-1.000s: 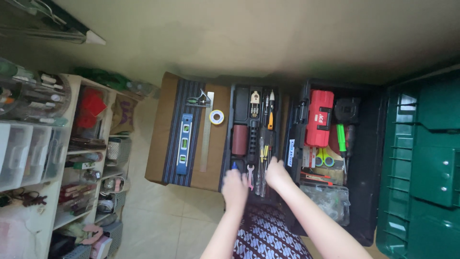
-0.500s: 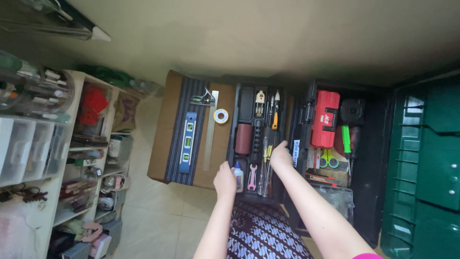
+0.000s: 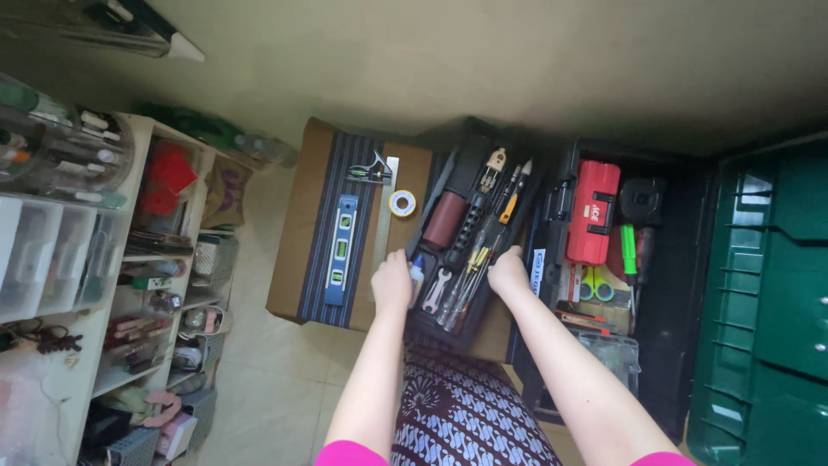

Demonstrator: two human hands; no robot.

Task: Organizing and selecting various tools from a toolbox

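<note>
We've got the black tool tray (image 3: pixel 470 226) tilted, left hand (image 3: pixel 392 283) and right hand (image 3: pixel 507 271) each with a closed grip on its sides.

Black tool tray (image 3: pixel 460 321): long, shallow, moulded into compartments, turned askew, with its far end angled right. It sits between the cardboard box and the open black toolbox. Contents: dark red cylinder (image 3: pixel 445 219), small pink spanner (image 3: pixel 434 289), several screwdrivers with yellow and orange handles (image 3: pixel 483 250), small white bottle with blue cap (image 3: pixel 417 274) at the near left corner.
</note>
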